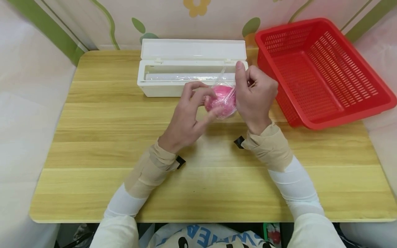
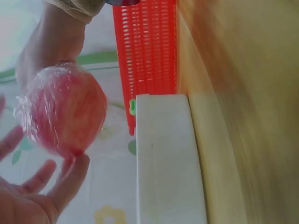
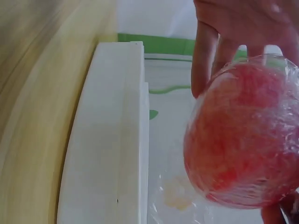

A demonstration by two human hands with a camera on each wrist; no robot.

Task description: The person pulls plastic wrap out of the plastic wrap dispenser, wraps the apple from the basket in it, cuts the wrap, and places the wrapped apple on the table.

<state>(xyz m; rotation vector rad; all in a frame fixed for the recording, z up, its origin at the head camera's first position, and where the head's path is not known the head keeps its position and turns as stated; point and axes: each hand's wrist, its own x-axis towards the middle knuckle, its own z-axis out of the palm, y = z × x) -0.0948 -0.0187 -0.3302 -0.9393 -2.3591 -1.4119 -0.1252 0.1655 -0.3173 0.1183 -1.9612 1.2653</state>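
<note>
A pink-red apple [image 1: 222, 100] wrapped in clear cling film is up between the two hands, in front of the white cling film box. My left hand [image 1: 186, 117] is at its left side, fingers spread and a fingertip touching the wrapped fruit in the left wrist view. On the other side, my right hand [image 1: 255, 94] has its fingers curled and thumb up, gripping the gathered film close to the apple. Film glints over the apple [image 3: 243, 135] in the right wrist view. Behind, the cling film box [image 1: 164, 90] has its lid raised and a roll [image 1: 180, 76] inside.
A red plastic basket [image 1: 297, 103] with slotted sides stands at the right rear of the wooden table [image 1: 102, 144]. Patterned cloth [image 1: 217, 20] hangs along the back. The table's front edge runs close to the person's body.
</note>
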